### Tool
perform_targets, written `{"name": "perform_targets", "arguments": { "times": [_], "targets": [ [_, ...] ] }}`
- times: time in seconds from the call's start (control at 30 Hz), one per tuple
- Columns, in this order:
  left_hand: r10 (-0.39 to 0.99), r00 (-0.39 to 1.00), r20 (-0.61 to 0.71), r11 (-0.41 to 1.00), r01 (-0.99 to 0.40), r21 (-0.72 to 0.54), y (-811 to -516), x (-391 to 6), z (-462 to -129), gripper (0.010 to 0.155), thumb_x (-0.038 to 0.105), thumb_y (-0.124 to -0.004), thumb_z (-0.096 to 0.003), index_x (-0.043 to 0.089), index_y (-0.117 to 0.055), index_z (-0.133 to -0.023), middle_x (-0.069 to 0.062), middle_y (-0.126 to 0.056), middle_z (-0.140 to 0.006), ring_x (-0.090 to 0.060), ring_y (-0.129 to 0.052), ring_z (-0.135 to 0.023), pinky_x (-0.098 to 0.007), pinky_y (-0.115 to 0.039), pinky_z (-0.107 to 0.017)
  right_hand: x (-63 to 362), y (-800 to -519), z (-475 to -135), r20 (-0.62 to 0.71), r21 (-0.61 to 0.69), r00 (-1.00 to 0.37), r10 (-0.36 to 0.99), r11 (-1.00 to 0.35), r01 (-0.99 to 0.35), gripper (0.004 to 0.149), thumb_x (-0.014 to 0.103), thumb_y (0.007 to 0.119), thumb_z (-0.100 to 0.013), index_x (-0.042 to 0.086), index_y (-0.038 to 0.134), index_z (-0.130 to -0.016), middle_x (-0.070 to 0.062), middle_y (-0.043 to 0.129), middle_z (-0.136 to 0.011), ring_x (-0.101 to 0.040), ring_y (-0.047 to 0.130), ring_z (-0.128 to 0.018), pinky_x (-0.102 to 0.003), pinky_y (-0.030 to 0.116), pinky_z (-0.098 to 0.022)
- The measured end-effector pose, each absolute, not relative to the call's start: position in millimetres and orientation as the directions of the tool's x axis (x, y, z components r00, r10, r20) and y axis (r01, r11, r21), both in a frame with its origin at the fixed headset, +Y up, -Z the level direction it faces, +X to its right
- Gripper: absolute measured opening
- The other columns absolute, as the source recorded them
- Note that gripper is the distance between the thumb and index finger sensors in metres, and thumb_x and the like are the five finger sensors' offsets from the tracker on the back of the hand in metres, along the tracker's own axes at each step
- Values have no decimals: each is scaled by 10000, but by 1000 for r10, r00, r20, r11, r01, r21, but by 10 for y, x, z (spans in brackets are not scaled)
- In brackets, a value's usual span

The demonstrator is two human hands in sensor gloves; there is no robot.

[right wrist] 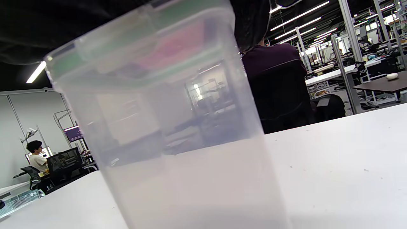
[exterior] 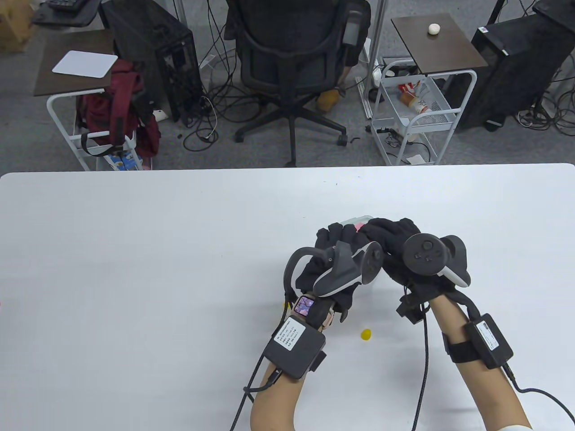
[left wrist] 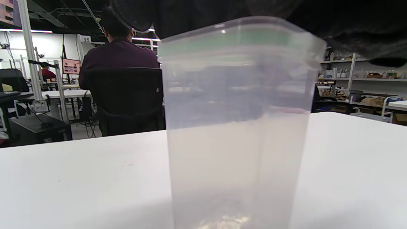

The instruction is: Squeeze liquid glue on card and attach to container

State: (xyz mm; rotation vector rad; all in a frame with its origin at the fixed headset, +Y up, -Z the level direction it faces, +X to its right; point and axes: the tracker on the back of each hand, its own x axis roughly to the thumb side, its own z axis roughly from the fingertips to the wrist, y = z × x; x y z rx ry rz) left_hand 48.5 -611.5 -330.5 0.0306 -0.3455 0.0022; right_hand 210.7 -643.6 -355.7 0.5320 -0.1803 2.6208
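Note:
A tall clear plastic container (exterior: 357, 220) with a green-sealed lid stands upright on the white table (exterior: 134, 269), mostly hidden under both hands. It fills the left wrist view (left wrist: 238, 127) and the right wrist view (right wrist: 178, 143). A pink card (right wrist: 178, 47) lies on the lid, and a sliver of it shows between the gloves (exterior: 359, 227). My left hand (exterior: 334, 238) grips the container's top from the left. My right hand (exterior: 386, 231) rests on the lid from the right, with its fingers over the card. The glue bottle is not visible.
A small yellow cap (exterior: 366, 334) lies on the table between my forearms, near the front edge. Beyond the table's far edge stand an office chair (exterior: 292, 67), a wire cart (exterior: 417, 112) and side tables.

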Motion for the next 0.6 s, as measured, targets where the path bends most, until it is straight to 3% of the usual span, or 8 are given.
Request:
{"name": "perform_targets", "arguments": {
  "times": [0.23, 0.6],
  "targets": [
    [-15, 911, 412, 999, 2, 32, -6120, 426, -3180, 527, 454, -611, -565, 278, -653, -1060, 49, -704, -1156, -259, -704, -1112, -459, -620, -823, 2086, -6433, -3552, 384, -32, -833, 399, -895, -444, 488, 412, 638, -593, 270, 620, -1060, 5, 557, -1158, -369, 641, -1003, -606, 354, -850],
    [-62, 943, 326, 998, 50, 45, -6140, 494, -3323, 512, 456, -616, -566, 308, -630, -1056, 63, -679, -1171, -243, -688, -1126, -443, -588, -849, 2094, -6443, -3566, 394, -11, -815, 425, -885, -466, 507, 412, 638, -592, 253, 604, -1072, -10, 545, -1156, -380, 639, -992, -599, 360, -851]
  ]
}}
